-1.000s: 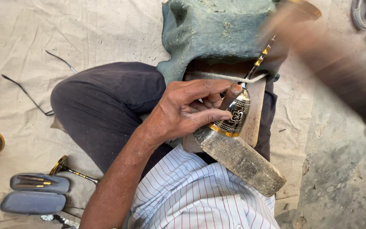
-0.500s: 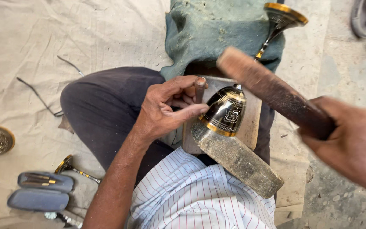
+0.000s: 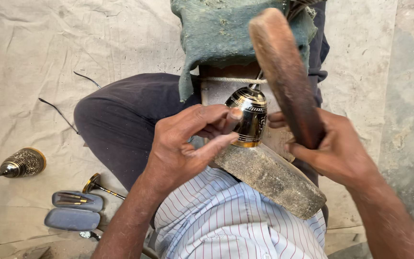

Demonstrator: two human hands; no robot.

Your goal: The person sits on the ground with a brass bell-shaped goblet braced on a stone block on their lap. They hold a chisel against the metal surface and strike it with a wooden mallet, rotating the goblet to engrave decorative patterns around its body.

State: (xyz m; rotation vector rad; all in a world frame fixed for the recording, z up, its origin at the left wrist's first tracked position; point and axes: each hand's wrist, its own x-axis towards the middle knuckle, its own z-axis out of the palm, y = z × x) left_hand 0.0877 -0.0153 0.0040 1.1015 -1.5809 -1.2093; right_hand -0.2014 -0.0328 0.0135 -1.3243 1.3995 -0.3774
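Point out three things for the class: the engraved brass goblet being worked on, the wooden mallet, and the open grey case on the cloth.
engraved brass goblet [image 3: 249, 117], head view, on its patterned bowl.
wooden mallet [image 3: 283, 67], head view, on its broad upper part.
open grey case [image 3: 73, 218], head view, on the nearer half.

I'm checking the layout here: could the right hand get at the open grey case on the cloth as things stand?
Probably not: the right hand grips a wooden mallet, and the grey case lies across the body, beyond the left hand.
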